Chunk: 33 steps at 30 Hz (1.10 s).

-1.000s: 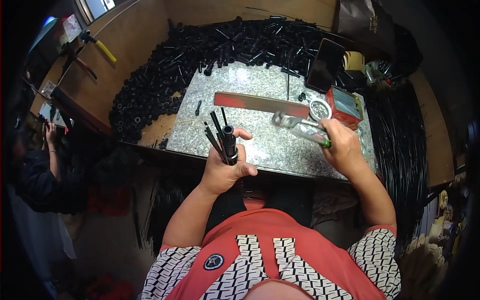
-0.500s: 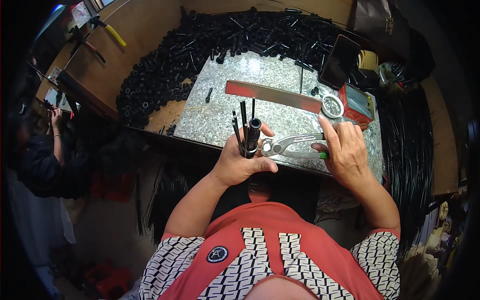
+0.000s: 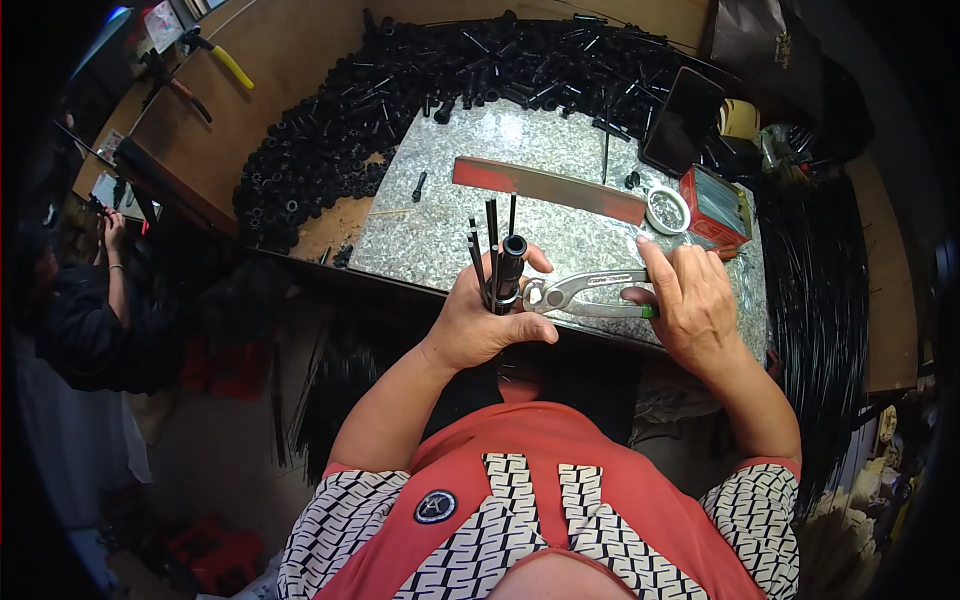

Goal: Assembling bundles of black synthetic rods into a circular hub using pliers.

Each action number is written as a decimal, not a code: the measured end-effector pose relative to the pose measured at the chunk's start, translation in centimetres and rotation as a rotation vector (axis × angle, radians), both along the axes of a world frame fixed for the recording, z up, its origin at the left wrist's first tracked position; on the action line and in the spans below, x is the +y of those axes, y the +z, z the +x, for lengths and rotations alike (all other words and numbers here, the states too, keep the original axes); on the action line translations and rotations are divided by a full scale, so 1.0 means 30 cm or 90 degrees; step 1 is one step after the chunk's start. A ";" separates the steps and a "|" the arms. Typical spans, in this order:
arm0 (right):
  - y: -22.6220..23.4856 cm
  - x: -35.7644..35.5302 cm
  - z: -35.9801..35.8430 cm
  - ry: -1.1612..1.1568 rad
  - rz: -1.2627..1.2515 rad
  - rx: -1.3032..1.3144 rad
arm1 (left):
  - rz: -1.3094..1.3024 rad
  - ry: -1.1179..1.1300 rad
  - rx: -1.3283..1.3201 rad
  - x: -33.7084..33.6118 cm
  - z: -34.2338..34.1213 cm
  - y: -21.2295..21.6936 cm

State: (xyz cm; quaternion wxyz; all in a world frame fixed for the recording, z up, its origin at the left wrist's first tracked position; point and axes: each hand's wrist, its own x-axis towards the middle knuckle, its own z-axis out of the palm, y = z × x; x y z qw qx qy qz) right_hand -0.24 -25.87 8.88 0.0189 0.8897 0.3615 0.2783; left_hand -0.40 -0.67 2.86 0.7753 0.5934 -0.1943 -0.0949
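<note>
My left hand (image 3: pixel 478 318) is closed round a black tubular part (image 3: pixel 511 262) with its open end up. Several thin black rods (image 3: pixel 480 250) stand up beside the tube from the same grip. My right hand (image 3: pixel 692 300) grips the handles of metal pincers (image 3: pixel 590 290), one of which has a green end. The pincers' jaws are at the lower part of the tube, close to my left thumb and fingers; whether they bite on anything there is hidden. Both hands are over the near edge of the speckled work surface (image 3: pixel 430 235).
A red and grey flat bar (image 3: pixel 545 187) lies across the surface. Right of it are a small white dish (image 3: pixel 667 210) and a red box (image 3: pixel 712 210). A heap of black parts (image 3: pixel 330 150) curves round the back and left. A co-worker (image 3: pixel 90 310) is at far left.
The view has shifted very slightly. My hands, the tube and the pincers keep nearly the same places, with no clear change in grip.
</note>
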 end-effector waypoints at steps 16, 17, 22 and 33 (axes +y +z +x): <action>-0.085 0.013 0.011 0.023 0.086 0.115 | -0.055 0.007 0.039 -0.004 -0.013 0.011; -0.087 0.013 0.012 0.024 0.087 0.116 | -0.074 0.007 0.050 -0.005 -0.015 0.011; -0.080 -0.018 0.048 0.040 0.273 0.158 | -0.053 0.000 -0.007 0.014 0.001 -0.032; -0.087 -0.214 0.346 -0.334 0.169 0.261 | -0.052 0.041 -0.050 0.006 -0.024 -0.008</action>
